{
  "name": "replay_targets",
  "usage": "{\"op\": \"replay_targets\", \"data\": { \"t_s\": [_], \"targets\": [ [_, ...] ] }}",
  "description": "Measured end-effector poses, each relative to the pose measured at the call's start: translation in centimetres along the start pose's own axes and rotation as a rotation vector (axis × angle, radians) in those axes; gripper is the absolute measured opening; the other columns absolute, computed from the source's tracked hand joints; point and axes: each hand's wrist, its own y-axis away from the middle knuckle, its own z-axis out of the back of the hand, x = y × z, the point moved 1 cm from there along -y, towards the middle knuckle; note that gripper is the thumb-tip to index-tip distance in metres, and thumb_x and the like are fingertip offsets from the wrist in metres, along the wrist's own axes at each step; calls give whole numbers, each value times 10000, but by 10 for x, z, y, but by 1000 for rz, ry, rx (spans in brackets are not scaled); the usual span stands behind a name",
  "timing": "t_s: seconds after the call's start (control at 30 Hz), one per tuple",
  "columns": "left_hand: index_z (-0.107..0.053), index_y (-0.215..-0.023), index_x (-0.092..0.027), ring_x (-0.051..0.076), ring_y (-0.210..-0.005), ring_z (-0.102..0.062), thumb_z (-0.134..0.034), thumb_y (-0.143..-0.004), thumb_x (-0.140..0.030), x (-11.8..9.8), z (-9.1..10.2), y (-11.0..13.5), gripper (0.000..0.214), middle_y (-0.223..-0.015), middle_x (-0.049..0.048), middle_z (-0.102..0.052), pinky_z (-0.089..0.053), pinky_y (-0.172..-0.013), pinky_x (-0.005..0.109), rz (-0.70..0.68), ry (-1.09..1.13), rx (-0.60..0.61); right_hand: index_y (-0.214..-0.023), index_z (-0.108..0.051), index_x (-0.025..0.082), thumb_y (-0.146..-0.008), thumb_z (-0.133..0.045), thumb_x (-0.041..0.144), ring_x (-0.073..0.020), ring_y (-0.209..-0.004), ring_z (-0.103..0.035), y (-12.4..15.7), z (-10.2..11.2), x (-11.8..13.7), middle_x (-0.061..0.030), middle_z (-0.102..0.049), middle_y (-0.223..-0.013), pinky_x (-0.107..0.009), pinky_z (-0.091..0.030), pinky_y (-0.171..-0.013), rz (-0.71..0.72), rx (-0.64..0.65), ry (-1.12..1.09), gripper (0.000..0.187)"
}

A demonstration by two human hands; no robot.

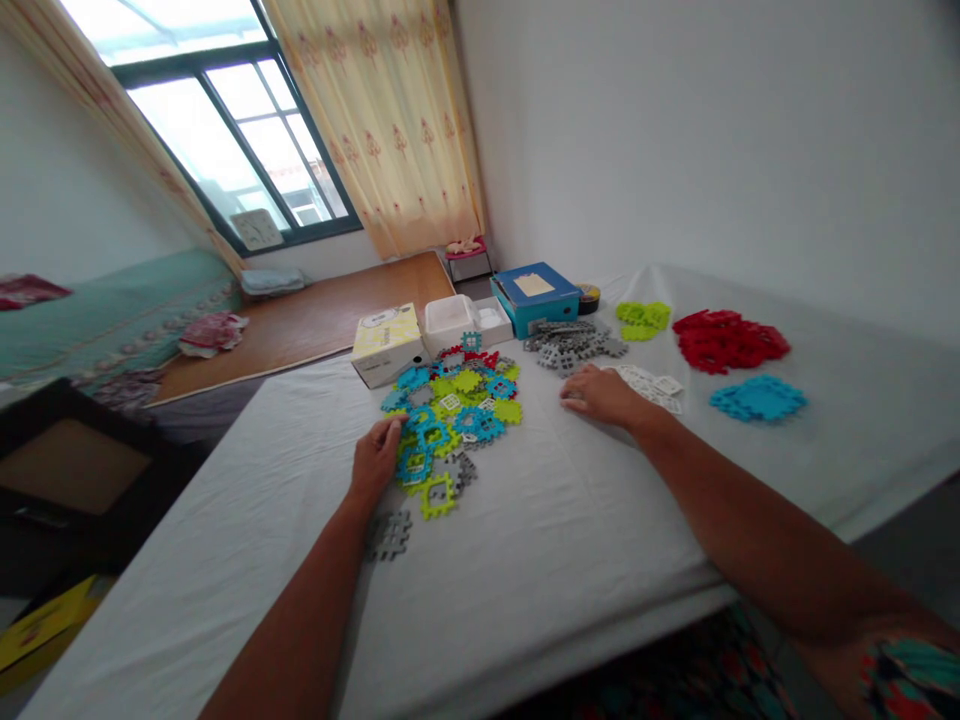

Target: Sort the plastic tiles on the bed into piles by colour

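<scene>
At the left edge of a mixed pile of interlocking plastic tiles (pixel 465 384), my left hand (pixel 373 458) rests with curled fingers touching the blue and lime tiles. Whatever may be in its fingers is hidden. My right hand (pixel 598 394) is low over the cloth, fingers bent and pressed together, just in front of a grey tile pile (pixel 574 345). White tiles (pixel 660 384) lie beside and partly behind it. I cannot see what its fingers hold. One grey tile (pixel 390 536) lies apart near my left forearm.
Sorted piles lie to the right: lime tiles (pixel 643 318), red tiles (pixel 727 340) and blue tiles (pixel 757 398). Behind stand a yellow box (pixel 388 340), a white container (pixel 450 316), a blue box (pixel 536 295) and a tape roll (pixel 589 297). A white cloth (pixel 570 560) covers the table.
</scene>
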Motion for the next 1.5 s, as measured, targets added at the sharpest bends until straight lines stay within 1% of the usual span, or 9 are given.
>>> {"op": "replay_targets", "data": {
  "t_s": [0.13, 0.3, 0.4, 0.67, 0.83, 0.97, 1.13, 1.33, 1.5],
  "targets": [
    [-706, -1041, -160, 244, -1035, -635, -444, -858, -498, 1, -1, 0, 466, -1069, 77, -722, -475, -932, 364, -8, -5, 3, -865, -727, 179, -916, -523, 351, -279, -990, -572, -2, 0, 10, -130, -712, -928, -403, -425, -836, -90, -55, 43, 272],
    [-710, -1037, -159, 244, -1014, -642, -444, -853, -508, 1, -1, -1, 476, -1054, 76, -723, -483, -915, 358, -20, -29, 16, -1154, -657, 191, -905, -561, 280, -226, -1129, -542, -7, -14, 56, -114, -634, -1239, -387, -409, -980, 285, -163, -256, 282],
    [-709, -1036, -162, 245, -1018, -641, -448, -852, -514, 0, 0, -1, 476, -1052, 74, -724, -483, -915, 360, -19, -27, 16, -1232, -619, 227, -885, -601, 316, -254, -1215, -490, -11, -26, 82, -135, -541, -1360, -427, -406, -988, 361, -139, -262, 359],
    [-710, -1025, -166, 242, -993, -647, -456, -839, -519, -5, 1, 0, 474, -1044, 70, -730, -493, -900, 351, -8, -29, 37, -1163, -621, 147, -909, -549, 240, -221, -1030, -607, -18, -22, 88, -134, -681, -1107, -328, -430, -879, 264, -65, -142, 280],
    [-713, -1023, -179, 245, -1001, -649, -457, -835, -510, -2, 3, -2, 459, -1053, 67, -729, -494, -910, 355, -18, -55, 27, -1078, -665, 175, -902, -519, 215, -198, -951, -630, -11, 0, 79, -98, -712, -1000, -299, -424, -841, 90, -214, -220, 232],
    [-714, -1018, -188, 247, -1018, -647, -454, -831, -513, 3, 3, -4, 456, -1060, 62, -729, -495, -920, 357, -9, -53, 21, -1032, -688, 198, -903, -502, 278, -140, -811, -649, -15, 27, 45, -31, -730, -943, -234, -456, -739, -20, -260, -462, 240],
    [-715, -1014, -191, 249, -1001, -653, -459, -819, -519, 5, 2, -5, 459, -1050, 61, -731, -506, -900, 349, -1, -67, 32, -1032, -709, 166, -887, -508, 297, -156, -797, -645, -29, 48, -59, -52, -736, -934, -248, -451, -723, -230, -365, -310, 280],
    [-715, -1005, -203, 251, -983, -657, -465, -822, -537, 7, 4, -6, 455, -1051, 56, -732, -501, -917, 366, -3, -78, 36, -1094, -703, 124, -862, -529, 272, -192, -908, -651, -26, 25, -179, -107, -728, -1031, -258, -454, -759, -648, -308, -115, 325],
    [-719, -974, -215, 251, -985, -655, -471, -814, -558, 10, 5, -8, 452, -1035, 55, -734, -511, -898, 356, -7, -56, 37, -1117, -710, 136, -874, -495, 248, -204, -915, -650, -33, 16, -203, -130, -718, -1060, -262, -452, -735, -722, -248, -32, 342]
  ]
}}
